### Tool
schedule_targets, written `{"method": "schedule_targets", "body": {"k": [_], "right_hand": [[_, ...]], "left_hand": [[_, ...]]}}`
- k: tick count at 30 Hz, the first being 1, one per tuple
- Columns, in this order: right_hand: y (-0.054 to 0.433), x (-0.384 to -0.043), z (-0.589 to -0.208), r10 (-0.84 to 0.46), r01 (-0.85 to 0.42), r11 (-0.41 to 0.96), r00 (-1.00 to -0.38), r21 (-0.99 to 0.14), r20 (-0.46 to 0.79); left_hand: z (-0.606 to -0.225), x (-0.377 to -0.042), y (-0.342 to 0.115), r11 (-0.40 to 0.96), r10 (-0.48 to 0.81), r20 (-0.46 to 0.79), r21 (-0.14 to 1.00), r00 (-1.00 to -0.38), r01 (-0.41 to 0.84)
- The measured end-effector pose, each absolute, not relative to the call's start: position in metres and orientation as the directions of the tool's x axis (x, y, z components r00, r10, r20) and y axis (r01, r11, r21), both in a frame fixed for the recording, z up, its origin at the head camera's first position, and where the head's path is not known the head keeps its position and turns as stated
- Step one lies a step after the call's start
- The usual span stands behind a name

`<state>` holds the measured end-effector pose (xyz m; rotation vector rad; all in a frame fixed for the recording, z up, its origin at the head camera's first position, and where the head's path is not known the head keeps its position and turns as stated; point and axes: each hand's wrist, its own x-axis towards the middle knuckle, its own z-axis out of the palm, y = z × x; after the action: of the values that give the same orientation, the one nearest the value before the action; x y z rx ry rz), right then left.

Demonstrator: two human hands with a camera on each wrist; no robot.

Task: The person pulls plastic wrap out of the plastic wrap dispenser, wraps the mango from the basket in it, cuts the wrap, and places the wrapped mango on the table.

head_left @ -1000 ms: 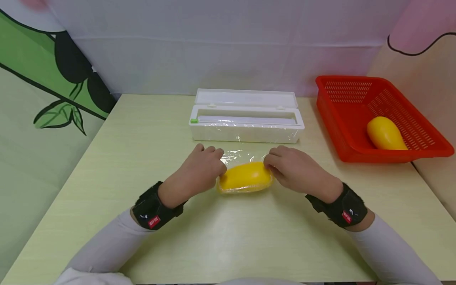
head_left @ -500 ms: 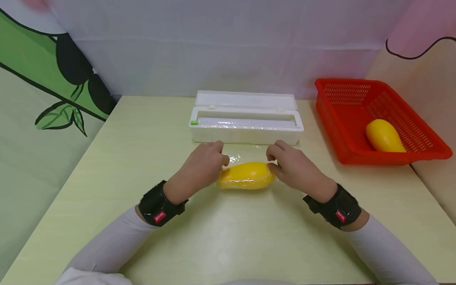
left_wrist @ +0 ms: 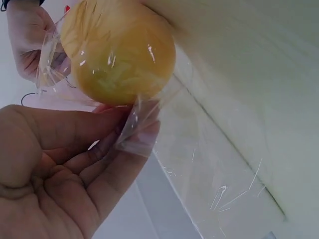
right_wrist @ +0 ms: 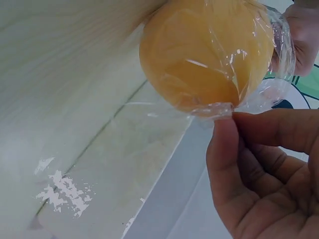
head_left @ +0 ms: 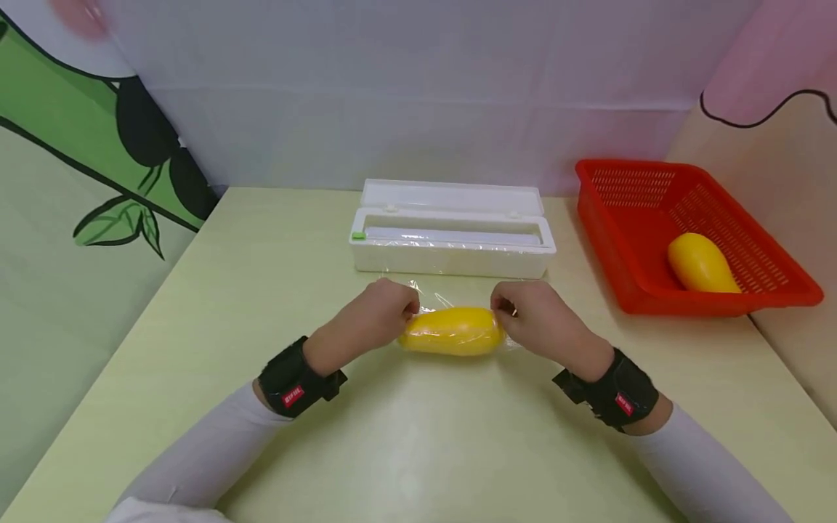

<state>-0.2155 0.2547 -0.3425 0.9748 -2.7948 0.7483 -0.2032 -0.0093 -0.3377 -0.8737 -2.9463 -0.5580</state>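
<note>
A yellow mango (head_left: 451, 331) lies at the middle of the table, in front of the white cling film box, with clear cling film (right_wrist: 214, 110) around it. My left hand (head_left: 374, 317) is at the mango's left end. In the left wrist view its thumb and fingers pinch a flap of film (left_wrist: 142, 122) beside the fruit. At the other end, my right hand (head_left: 543, 319) pinches the film edge between thumb and forefinger, as the right wrist view shows. Film still stretches between the mango and the box.
The cling film box (head_left: 451, 260) stands behind the hands, lid raised, with a green slider (head_left: 358, 236) at its left. To the right sits a red basket (head_left: 628, 283) holding another yellow mango (head_left: 701, 263). A fabric backdrop (head_left: 392, 131) rises behind the table (head_left: 418, 443).
The mango has shifted slightly towards the box. Both hands loosened their fingers half a second ago and now pinch the film again. The head view has tilted a little upward.
</note>
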Motion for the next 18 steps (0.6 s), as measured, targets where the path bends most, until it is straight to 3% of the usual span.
{"method": "schedule_targets", "body": {"k": [7, 12, 18], "right_hand": [[0.259, -0.215, -0.339, -0.604, -0.637, 0.674, -0.767, -0.373, 0.217], [0.261, -0.216, -0.337, -0.627, -0.622, 0.684, -0.768, -0.38, 0.129], [0.26, -0.218, -0.337, -0.615, -0.579, 0.716, -0.788, -0.39, 0.042]], "left_hand": [[-0.335, -0.208, -0.017, 0.705, 0.633, 0.045, 0.379, -0.773, 0.599], [-0.333, -0.21, -0.024, 0.671, 0.701, -0.026, 0.364, -0.713, 0.646], [-0.334, -0.21, -0.023, 0.722, 0.648, -0.097, 0.394, -0.755, 0.569]]}}
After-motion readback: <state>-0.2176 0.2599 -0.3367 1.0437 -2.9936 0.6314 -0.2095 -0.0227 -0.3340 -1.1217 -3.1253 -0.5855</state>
